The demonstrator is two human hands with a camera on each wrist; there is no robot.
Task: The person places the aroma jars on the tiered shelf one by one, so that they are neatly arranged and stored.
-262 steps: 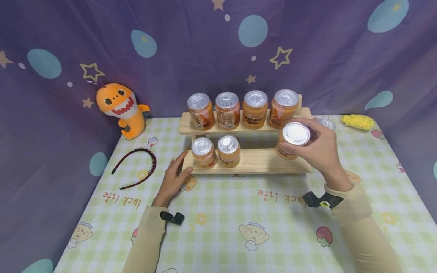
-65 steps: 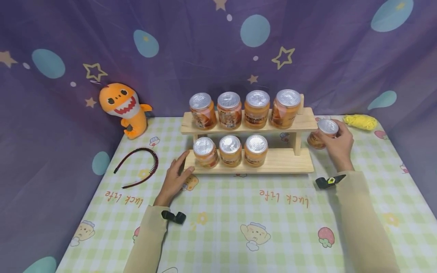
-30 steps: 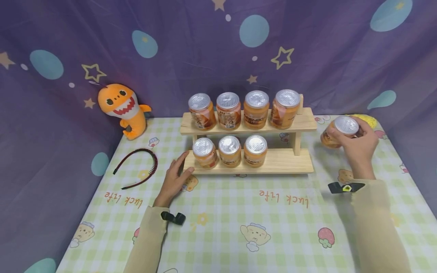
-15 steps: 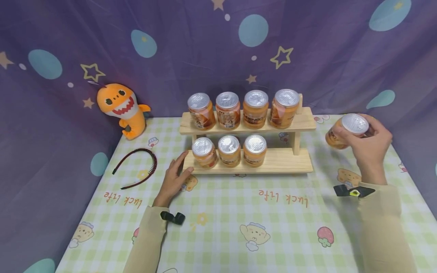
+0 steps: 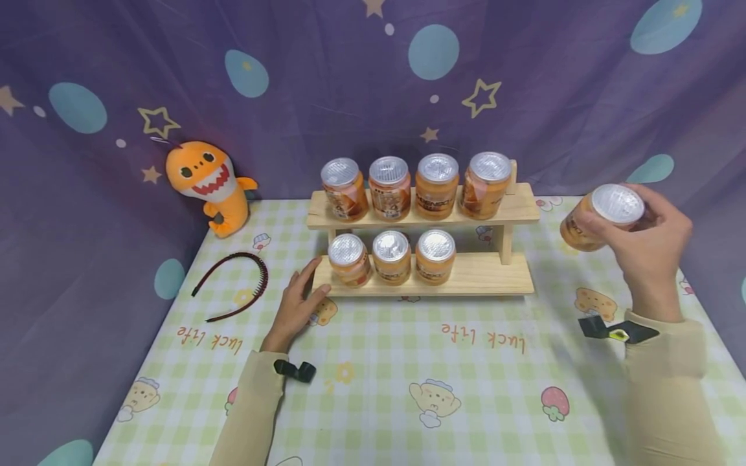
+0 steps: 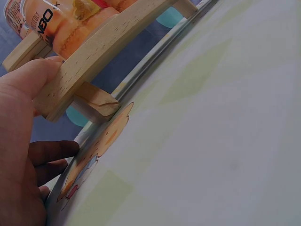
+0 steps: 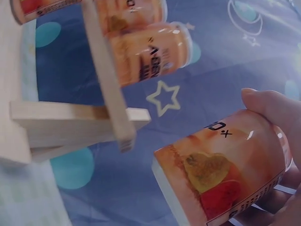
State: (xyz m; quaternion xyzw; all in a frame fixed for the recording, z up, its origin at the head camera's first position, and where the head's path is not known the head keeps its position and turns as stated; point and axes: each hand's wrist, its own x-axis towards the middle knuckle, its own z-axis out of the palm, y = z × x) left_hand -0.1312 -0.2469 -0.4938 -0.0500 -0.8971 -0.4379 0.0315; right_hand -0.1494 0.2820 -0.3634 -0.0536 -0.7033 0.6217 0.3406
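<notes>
My right hand [image 5: 653, 239] grips an orange fruit can [image 5: 585, 226] with a silver lid, tilted, in the air right of the two-tier wooden shelf [image 5: 489, 275]. In the right wrist view the can [image 7: 221, 169] shows a fruit picture on its label. My left hand [image 5: 296, 307] holds the left end of the lower board, thumb at the front and forefinger behind; its other fingers [image 6: 51, 150] lie below, by the tablecloth. Several similar cans [image 5: 437, 188] line the upper board. Three cans stand on the lower board, the rightmost can [image 5: 435, 259] near its middle.
An orange shark plush [image 5: 206, 184] leans at the back left, with a dark toothed headband [image 5: 265, 278] in front of it. A checked cloth [image 5: 379, 401] covers the table. A purple patterned curtain [image 5: 350, 97] hangs behind.
A third can has come to stand on the lower board. My right hand has taken another can from the table right of the shelf and raised it rightward. The left hand stays put.
</notes>
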